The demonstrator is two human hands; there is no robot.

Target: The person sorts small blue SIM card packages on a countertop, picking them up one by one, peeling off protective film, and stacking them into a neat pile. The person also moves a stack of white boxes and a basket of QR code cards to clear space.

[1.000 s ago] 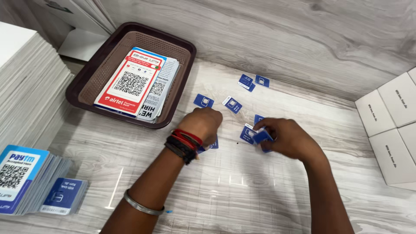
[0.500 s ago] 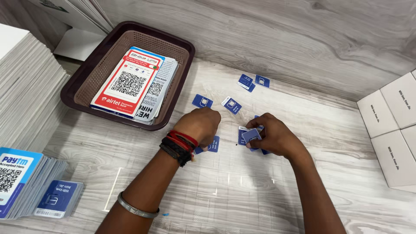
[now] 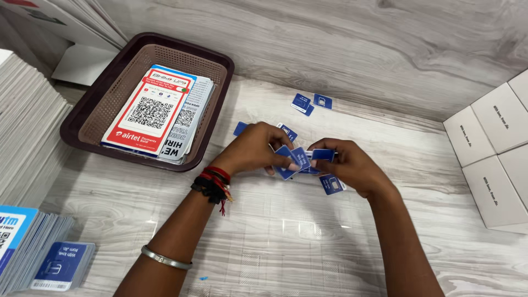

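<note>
We saw our left hand (image 3: 258, 149) and right hand (image 3: 344, 165) meeting over the middle of the pale wood-grain table (image 3: 286, 242), both curled around a small bunch of blue cards (image 3: 294, 159). The cards were little rectangles, deep blue with a small white mark on the face, thin and flat. The left hand's fingers were bent and pinched on the bunch from the left, and the right hand's thumb and fingers were closed on the same bunch from the right; how many cards sat in the bunch we could not tell, since they overlapped, though at least three showed.

One more blue card (image 3: 331, 185) lay flat on the table just under the right hand. Another blue card (image 3: 240, 128) peeked out behind the left hand, and one (image 3: 287, 132) showed just past the knuckles. Farther back, well apart from the hands, lay a pair of blue cards (image 3: 309, 103), partly overlapping.

To the left stood one dark brown mesh tray (image 3: 217, 71) holding a pile of printed sheets (image 3: 154, 113), the top one red and white with a square code. At the lower left edge we counted one stack of larger blue cards (image 3: 60, 265). At the right edge sat four white boxes (image 3: 489, 148), side by side and touching.
</note>
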